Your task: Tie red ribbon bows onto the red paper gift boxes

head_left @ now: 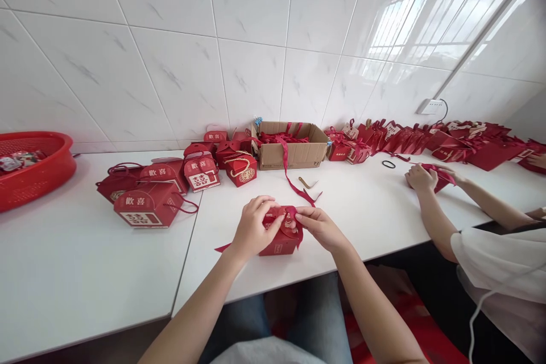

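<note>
Red gift box (279, 242): left hand (255, 227) and right hand (321, 228) pinch its top; cardboard box (294, 154) holds red ribbons (281, 138).

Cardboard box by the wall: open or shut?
Open. The cardboard box is uncovered on top, and red ribbons fill it, one trailing over its front onto the table.

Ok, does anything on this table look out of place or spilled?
A red ribbon spills over the front of the cardboard box and trails across the table toward the red box held by the left hand and right hand. A black loop lies alone farther right.
</note>
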A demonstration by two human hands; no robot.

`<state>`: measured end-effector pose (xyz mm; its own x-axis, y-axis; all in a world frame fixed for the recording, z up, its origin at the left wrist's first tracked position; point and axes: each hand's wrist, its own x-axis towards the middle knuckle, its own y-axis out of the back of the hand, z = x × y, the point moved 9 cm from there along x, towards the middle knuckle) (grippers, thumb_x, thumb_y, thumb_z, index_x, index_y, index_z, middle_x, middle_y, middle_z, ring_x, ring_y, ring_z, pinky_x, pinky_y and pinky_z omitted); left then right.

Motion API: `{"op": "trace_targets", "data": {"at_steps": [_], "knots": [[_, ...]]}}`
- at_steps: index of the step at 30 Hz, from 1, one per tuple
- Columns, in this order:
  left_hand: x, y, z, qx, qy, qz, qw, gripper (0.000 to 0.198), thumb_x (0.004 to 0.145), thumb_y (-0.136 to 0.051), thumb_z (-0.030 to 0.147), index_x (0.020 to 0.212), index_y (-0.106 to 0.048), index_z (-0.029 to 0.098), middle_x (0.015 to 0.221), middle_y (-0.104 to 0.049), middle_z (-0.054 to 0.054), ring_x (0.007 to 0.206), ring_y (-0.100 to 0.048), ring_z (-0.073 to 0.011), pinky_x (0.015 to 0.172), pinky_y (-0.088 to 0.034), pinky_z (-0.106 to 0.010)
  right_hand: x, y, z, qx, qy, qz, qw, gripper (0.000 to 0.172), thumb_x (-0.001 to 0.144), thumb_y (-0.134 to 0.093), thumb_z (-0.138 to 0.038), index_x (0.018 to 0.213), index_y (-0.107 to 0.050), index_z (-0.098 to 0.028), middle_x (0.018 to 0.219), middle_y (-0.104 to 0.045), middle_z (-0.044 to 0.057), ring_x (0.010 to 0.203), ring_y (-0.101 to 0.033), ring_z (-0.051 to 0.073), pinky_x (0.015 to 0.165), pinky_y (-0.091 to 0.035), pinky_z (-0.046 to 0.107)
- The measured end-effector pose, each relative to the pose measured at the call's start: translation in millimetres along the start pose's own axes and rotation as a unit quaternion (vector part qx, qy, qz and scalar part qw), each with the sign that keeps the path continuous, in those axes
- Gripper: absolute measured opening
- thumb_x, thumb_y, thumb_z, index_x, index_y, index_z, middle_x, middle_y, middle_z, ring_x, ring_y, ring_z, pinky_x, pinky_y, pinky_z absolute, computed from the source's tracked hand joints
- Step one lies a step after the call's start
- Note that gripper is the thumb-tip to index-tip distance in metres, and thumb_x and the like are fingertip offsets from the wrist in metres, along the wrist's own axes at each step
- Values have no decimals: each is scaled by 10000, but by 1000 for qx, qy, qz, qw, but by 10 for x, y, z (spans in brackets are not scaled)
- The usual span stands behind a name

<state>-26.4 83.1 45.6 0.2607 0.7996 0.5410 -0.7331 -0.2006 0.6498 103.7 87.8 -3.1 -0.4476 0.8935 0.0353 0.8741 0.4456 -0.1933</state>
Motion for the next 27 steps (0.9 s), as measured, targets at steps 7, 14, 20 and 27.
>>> {"op": "trace_targets", "data": {"at_steps": [7,14,20,27], "knots": [[199,-136,96,-19,-3,-45,999,126,804,-507,150,817,-615,215,873,-691,-12,843,-618,-195,837,-415,-363,1,76,17,9,3,28,1000,307,785,-657,-420,939,-488,-214,727,-672,1,598,-582,118,678,-474,292],[218,-77,89,-44,-15,-57,997,140,818,-507,153,847,-630,214,864,-700,-3,808,-626,-174,838,-417,-344,54,116,47,-129,-5,61,990,472,795,-621,-424,1180,-553,-160,627,-641,-4,556,-565,130,565,-454,271],[208,-120,7,-122,39,-69,989,111,808,-520,167,836,-622,201,798,-685,5,732,-629,-143,728,-480,-269,143,31,37,-185,34,70,980,283,847,-547,-393,936,-683,-161,634,-617,11,574,-551,120,535,-419,238],[172,-122,-68,-193,83,-110,971,154,777,-514,142,879,-618,189,838,-681,-6,792,-632,-151,749,-497,-256,136,34,73,-181,29,121,976,255,824,-565,-356,930,-680,-155,587,-625,12,554,-578,138,542,-448,247]]}}
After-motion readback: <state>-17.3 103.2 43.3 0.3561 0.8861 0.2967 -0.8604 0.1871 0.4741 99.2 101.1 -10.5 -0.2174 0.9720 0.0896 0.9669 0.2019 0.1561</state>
